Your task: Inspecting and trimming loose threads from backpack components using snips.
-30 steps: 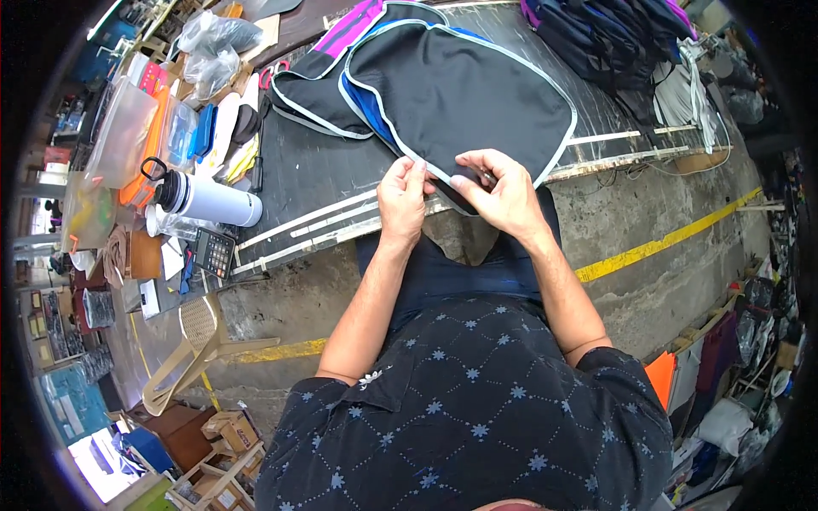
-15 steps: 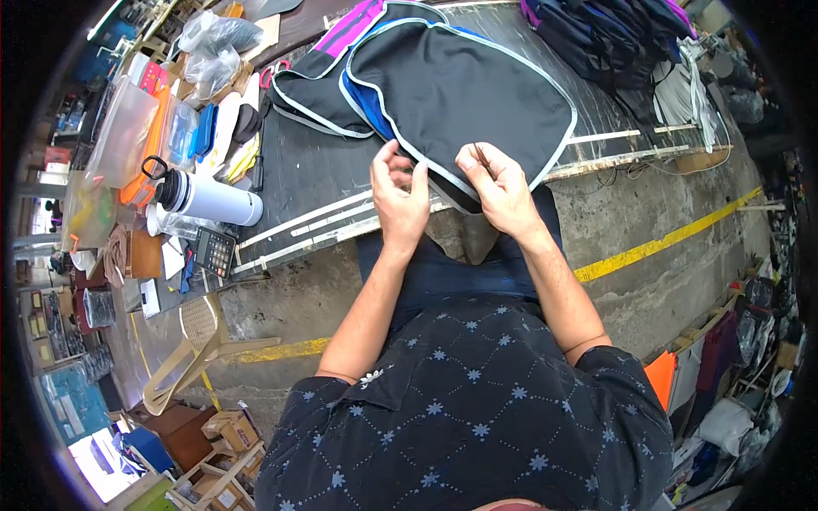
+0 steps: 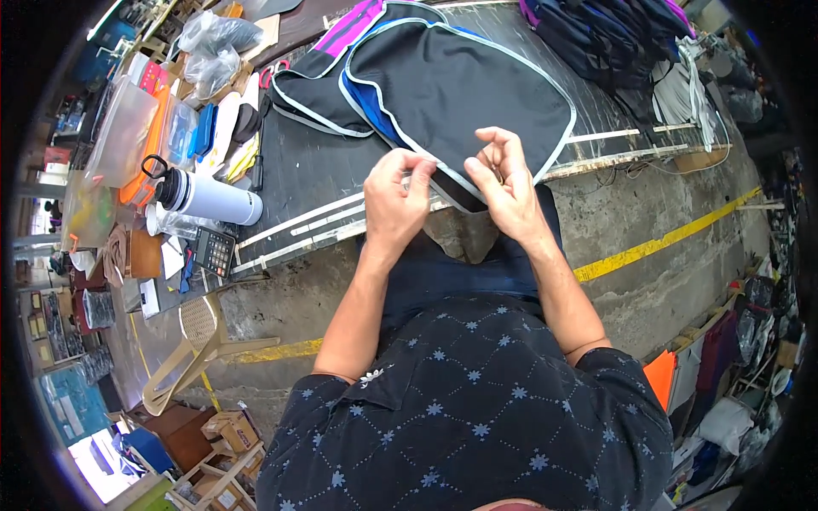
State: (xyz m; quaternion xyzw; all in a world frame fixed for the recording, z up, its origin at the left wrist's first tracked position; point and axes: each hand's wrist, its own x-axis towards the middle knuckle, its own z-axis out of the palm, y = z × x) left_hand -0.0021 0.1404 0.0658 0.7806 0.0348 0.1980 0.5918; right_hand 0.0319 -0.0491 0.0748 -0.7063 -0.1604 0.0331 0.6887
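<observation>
A black fabric panel [image 3: 464,89] with pale grey edge binding and a blue lining lies on the table in front of me, its near corner hanging over the table's edge. My left hand [image 3: 395,204] is closed in a pinch at the panel's near-left bound edge; whatever its fingertips hold is too small to make out. My right hand [image 3: 509,192] is at the near-right edge of the panel, thumb and fingers apart, with nothing visible between them. A second bound black piece [image 3: 319,98] with a magenta strip lies partly under the panel.
Red-handled scissors [image 3: 271,73] lie beyond the left piece. A white bottle [image 3: 213,199], a calculator [image 3: 214,252] and plastic boxes [image 3: 128,128] crowd the table's left side. Dark backpacks [image 3: 596,43] sit at the far right. A beige plastic chair [image 3: 202,328] stands on the floor at left.
My left hand has gone from loosely spread fingers to a pinch at the panel's edge. My right hand has gone from a pinch with something thin and dark to spread fingers.
</observation>
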